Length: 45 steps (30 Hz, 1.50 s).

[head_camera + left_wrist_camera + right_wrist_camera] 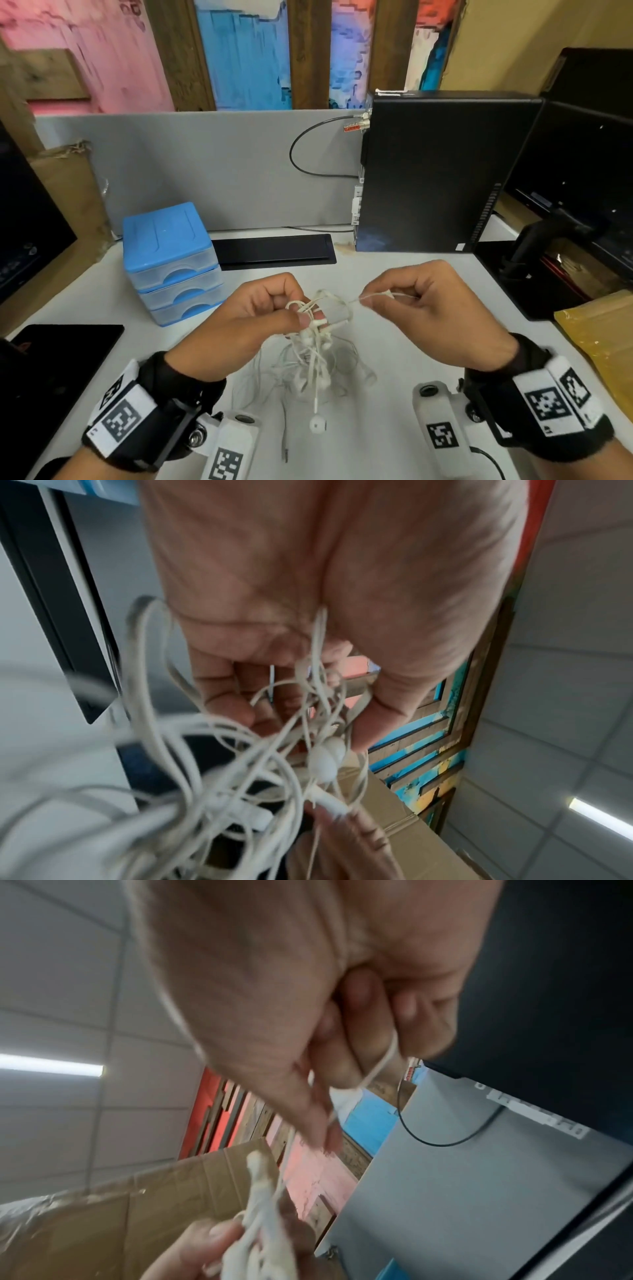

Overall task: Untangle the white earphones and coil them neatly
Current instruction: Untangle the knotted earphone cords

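The right hand's [421,308] thumb and forefinger are pressed together on a single strand of the white earphones [317,337], pinching it just beside the small inline piece, while its other fingers curl loosely behind and seem to trap a further run of cord against the palm (the right wrist view shows a strand passing under them, but it is blurred). From that pinch the strand runs taut and nearly level toward the knot, so its long axis lies straight between the two hands. The left hand [260,317] is closed round the knot itself, thumb across the front and fingers curled behind, clamping the dense bundle where several loops and earbud stems cross. Everything else hangs from the knot: slack loops drop below it toward the white desk [394,274], with one earbud [317,425] dangling lowest, nearer the person than the knot. The blue drawer unit [171,260] stands well to the left of the knot and the black computer case [438,171] beyond it to the right. The next move, I judge, turns on drawing the strand away from the knot along that level line, the left hand anchoring.
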{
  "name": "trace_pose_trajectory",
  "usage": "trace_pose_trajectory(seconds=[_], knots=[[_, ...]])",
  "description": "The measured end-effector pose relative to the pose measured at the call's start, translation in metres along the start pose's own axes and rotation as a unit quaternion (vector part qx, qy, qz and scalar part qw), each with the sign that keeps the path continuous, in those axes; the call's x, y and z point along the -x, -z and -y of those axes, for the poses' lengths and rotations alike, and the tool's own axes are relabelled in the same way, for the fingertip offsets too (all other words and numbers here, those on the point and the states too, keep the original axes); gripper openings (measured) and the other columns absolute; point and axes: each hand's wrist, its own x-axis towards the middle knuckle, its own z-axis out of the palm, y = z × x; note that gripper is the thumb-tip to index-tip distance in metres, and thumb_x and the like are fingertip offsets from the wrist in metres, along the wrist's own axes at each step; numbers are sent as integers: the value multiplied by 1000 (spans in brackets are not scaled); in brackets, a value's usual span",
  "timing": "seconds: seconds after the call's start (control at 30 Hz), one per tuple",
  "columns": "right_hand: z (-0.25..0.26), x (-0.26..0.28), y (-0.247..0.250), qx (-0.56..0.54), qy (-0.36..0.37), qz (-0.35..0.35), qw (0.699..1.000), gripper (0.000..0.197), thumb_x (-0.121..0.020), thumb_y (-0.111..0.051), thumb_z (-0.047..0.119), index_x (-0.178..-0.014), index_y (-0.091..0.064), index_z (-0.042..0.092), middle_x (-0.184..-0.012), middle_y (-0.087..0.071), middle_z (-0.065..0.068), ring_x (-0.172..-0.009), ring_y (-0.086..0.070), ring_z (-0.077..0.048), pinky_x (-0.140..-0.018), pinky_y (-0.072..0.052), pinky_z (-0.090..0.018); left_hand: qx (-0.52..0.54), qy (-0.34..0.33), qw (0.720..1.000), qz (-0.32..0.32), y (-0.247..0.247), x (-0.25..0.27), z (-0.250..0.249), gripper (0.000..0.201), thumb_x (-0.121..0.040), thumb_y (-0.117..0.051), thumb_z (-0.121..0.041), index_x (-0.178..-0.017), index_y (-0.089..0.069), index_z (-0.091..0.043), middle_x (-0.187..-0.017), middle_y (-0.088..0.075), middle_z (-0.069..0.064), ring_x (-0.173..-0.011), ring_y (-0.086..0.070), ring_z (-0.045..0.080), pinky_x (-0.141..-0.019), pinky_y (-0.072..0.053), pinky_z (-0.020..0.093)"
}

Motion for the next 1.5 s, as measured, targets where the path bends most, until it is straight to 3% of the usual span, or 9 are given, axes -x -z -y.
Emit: trace_pose_trajectory(seconds=[0.17,0.43,0.6,0.73,0.83,0.93,1.13,1.37,1.5], knots=[[3,-1,-19,-23,5,-111,994,19,-90,-68,11,-72,-69,15,-51,-40,-15,-46,-29,-10,-49,-30,-18,-4,8,1000,5,-6,-1,4,24,-77,-72,-18,-82,-56,-1,-96,-71,27,-89,-71,22,-78,-51,28],[-5,-5,-23,-36,-38,-107,993,19,-90,-61,3,-72,-59,8,-55,-52,-7,-46,-36,-6,-49,-34,-20,24,-4,999,21,-4,1,0,26,-76,-78,-2,-91,-56,-3,-84,-68,6,-75,-63,15,-72,-53,25],[1,1,-14,-92,-72,74,990,17,-92,-68,20,-80,-71,9,-43,-36,8,-38,-22,-8,-43,-23,-20,26,1,996,-89,-3,-4,1,26,-71,-81,-23,-87,-62,-16,-85,-63,8,-75,-61,20,-70,-48,30],[5,2,-26,-129,-46,79,987,18,-89,-73,26,-90,-80,10,-71,-73,-3,-64,-67,-25,-65,-54,-39,3,-12,996,-92,-5,-3,0,24,-72,-79,-26,-88,-63,-16,-84,-68,6,-76,-63,17,-68,-51,25],[8,1,-33,-157,-38,58,985,25,-91,-71,25,-82,-78,3,-57,-64,-13,-51,-52,-31,-57,-43,-27,-5,-14,997,-74,-8,-2,-1,26,-72,-80,-24,-88,-62,-12,-85,-68,10,-75,-65,17,-69,-53,25],[12,2,-30,-179,-58,47,981,23,-94,-59,1,-80,-71,-13,-38,-50,13,-37,-48,1,-47,-36,-5,4,-1,998,-64,-8,-2,-1,28,-66,-84,-19,-83,-63,-16,-82,-70,10,-72,-66,16,-69,-53,24],[13,1,-29,-179,-88,30,979,24,-93,-62,2,-72,-69,-9,-37,-46,13,-35,-40,0,-44,-33,-7,33,19,997,-69,-19,-4,2,33,-60,-88,-3,-77,-60,-12,-78,-71,11,-64,-63,15,-63,-54,23],[18,2,-18,-174,-85,80,978,24,-93,-61,0,-76,-69,-13,-36,-44,15,-37,-44,1,-47,-37,-5,-16,21,981,-194,-22,-7,5,15,-80,-75,-5,-95,-74,-9,-88,-76,10,-74,-68,20,-75,-53,35],[14,0,-15,-136,-80,78,984,29,-95,-65,14,-74,-72,-5,-41,-40,7,-41,-35,-8,-50,-35,-12,-73,-12,982,-172,-24,-4,2,18,-83,-73,0,-93,-79,-15,-88,-76,9,-75,-67,16,-70,-55,24]])
